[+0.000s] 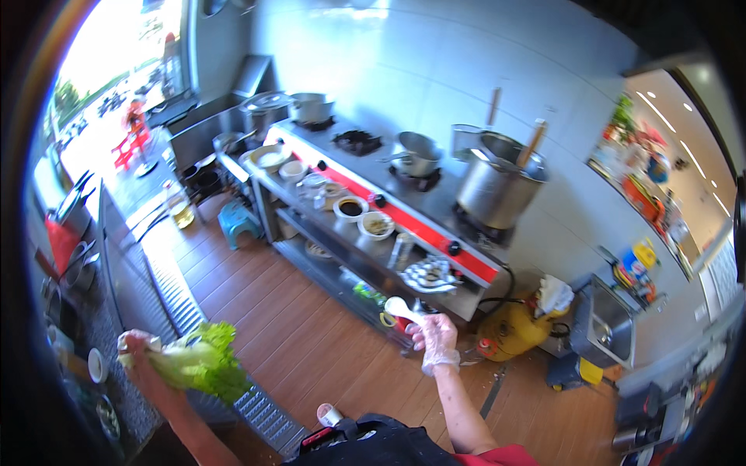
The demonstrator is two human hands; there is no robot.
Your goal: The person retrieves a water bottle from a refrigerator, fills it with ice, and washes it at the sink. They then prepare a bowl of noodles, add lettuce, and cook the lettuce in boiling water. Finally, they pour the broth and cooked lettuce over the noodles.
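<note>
My left hand (139,356) grips a head of leafy green lettuce (213,361) by its pale stem end, beside the dark countertop on the left. The frilly leaves point to the right, over the floor grating. My right hand (438,339) wears a clear plastic glove and holds a white spoon (402,310) by its handle, bowl pointing up and left. Both hands are in the air, apart from each other. Beyond the right hand is the stove's front shelf, with a bowl of dark sauce (351,207) and a bowl of chopped food (376,225).
A steel stove counter (373,157) carries a tall stockpot (502,180) and smaller pots. A yellow gas cylinder (506,331) and a steel sink (609,326) stand right. A blue stool (238,222) and an oil jug (182,213) sit on the floor.
</note>
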